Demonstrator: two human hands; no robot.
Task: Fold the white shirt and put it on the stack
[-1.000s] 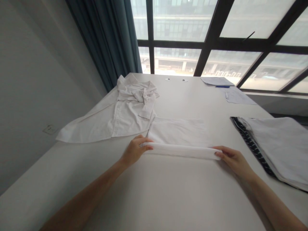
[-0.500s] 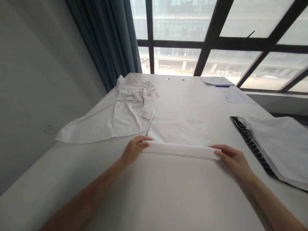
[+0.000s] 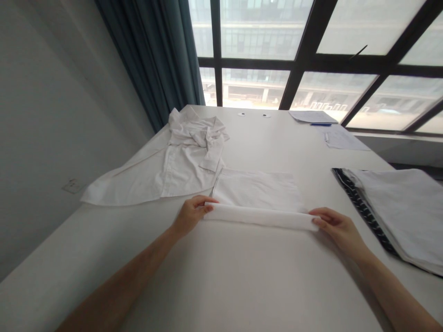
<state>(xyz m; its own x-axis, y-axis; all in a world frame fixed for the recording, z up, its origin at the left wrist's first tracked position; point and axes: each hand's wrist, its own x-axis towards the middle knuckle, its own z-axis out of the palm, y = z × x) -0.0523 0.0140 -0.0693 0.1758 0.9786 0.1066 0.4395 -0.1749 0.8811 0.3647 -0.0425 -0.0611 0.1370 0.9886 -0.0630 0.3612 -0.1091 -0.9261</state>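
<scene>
The fingers [image 3: 206,200] of the left hand [image 3: 188,217] and right hand [image 3: 339,228] pinch the white cloth's near fold [image 3: 261,218] at nine and three o'clock, apparently keeping it straight.

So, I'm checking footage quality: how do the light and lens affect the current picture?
Head view: backlight washes out the window; the grey wall is dim; the folded white cloth nearly blends into the white tabletop; soft shadow edges the right forearm; the borders look stretched.
</scene>
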